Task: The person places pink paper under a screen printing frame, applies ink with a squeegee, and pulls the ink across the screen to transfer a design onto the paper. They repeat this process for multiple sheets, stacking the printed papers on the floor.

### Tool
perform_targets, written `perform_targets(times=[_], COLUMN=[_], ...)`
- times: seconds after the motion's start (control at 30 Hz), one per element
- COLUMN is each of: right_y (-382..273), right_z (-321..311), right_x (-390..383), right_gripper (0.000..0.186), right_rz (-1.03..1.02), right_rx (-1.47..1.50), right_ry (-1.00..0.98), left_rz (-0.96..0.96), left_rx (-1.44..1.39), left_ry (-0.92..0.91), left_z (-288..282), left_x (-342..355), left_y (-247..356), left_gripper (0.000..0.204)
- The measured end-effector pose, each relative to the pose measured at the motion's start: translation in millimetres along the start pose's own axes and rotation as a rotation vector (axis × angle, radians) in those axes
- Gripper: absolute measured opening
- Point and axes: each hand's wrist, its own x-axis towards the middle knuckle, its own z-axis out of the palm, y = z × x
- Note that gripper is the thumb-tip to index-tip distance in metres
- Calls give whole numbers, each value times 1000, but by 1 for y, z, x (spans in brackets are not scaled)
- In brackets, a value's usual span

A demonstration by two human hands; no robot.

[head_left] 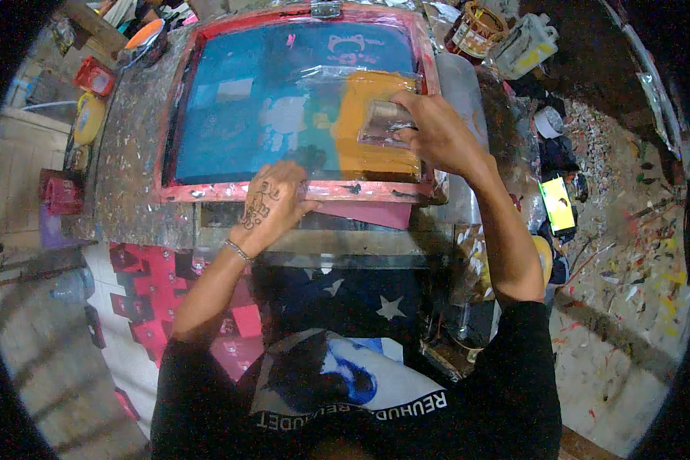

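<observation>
A screen printing frame (345, 190) with pinkish, ink-stained wooden edges lies on the worktable. Its mesh (222, 130) is blue, and a broad band of orange ink (360, 162) covers the right part. My right hand (441, 134) is closed around a small squeegee (385, 123), which rests on the orange area; its blade is partly hidden. My left hand (274, 198) grips the near edge of the frame, fingers over the wood and thumb along the front. From under that edge sticks out a piece of pink material (372, 214).
A metal hinge clamp (326, 8) sits at the frame's far edge. Right of it stand an ink-smeared tub (477, 31) and a whitish jug (525, 47). Leftward are a red container (94, 75) and a yellow one (90, 119). Several red printed pieces (157, 287) lie at lower left.
</observation>
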Motion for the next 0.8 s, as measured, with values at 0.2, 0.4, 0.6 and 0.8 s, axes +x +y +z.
perform_targets(times=[0.2,0.4,0.6,0.8], right_y=[0,-19,27,60], right_z=[7,19,41,42], right_x=[-16,-40,-16,48], right_gripper=[47,36,43,36], right_rz=[-63,91,-75,-114], right_rx=[-60,-86,-284,-169], right_ry=[-32,-170,92,132], left_rz=[5,4,-2,0], left_rx=[3,-6,-30,0], left_ry=[16,14,18,18], left_z=[-1,-3,7,9], left_x=[1,2,0,-1], left_y=[3,5,-1,-4], left_gripper=[39,40,39,44])
